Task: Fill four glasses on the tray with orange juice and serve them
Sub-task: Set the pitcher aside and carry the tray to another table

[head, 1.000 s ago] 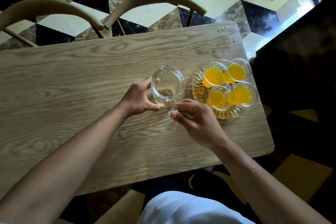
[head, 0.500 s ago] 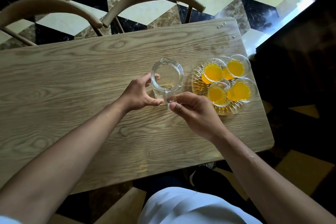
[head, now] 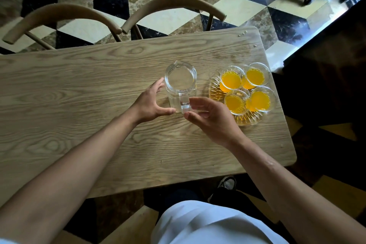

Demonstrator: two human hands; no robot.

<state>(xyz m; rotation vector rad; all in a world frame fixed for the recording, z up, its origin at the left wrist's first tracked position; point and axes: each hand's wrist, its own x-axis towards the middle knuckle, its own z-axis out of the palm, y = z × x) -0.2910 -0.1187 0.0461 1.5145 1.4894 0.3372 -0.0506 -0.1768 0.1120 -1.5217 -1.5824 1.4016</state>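
Observation:
An empty clear glass jug (head: 180, 81) stands upright on the wooden table (head: 79, 105), its handle turned toward me. My left hand (head: 150, 104) curves loosely around its left side, fingers straight, thumb stretched toward the handle's base. My right hand (head: 212, 119) hovers just right of the handle with relaxed fingers that hold nothing. To the right, a cut-glass tray (head: 246, 122) carries several small glasses of orange juice: two at the back (head: 230, 80) (head: 255, 76) and two at the front (head: 235, 103) (head: 260, 100).
Two curved wooden chair backs (head: 65, 14) (head: 174, 3) stand at the table's far edge. The tray sits close to the table's right end, beside a dark counter (head: 326, 65). The floor is checkered tile. My shoe (head: 227, 183) shows under the near edge.
The jug has been set down on the table. My right hand has let go of its handle and my left hand has loosened from its side. The view shifted slightly.

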